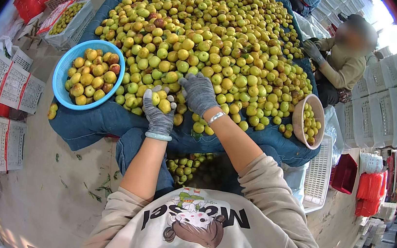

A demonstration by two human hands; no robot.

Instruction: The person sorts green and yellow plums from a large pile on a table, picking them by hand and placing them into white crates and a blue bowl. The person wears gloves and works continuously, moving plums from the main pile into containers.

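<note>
A thick heap of yellow-green fruits [195, 24], some blushed brown and resembling jujubes, covers a table draped in blue quilted cloth [84, 125]. My left hand [159, 110], in a grey knit glove, is turned palm up at the heap's near edge with a couple of fruits [163, 106] in its fingers. Just to its right, my right hand [199, 91], gloved alike, lies back-up over the heap. Its fingertips reach down among the fruits, and whether they grip one is hidden. A blue plastic basket [60, 82] of browner fruits stands left of my left hand.
At the table's right corner a beige basket [298, 117] of fruits lies tilted. A co-worker [344, 67] in grey gloves sits beyond it. White crates [319, 174] and a dark red bin [345, 173] stand at right. More fruits [182, 168] lie below the table edge.
</note>
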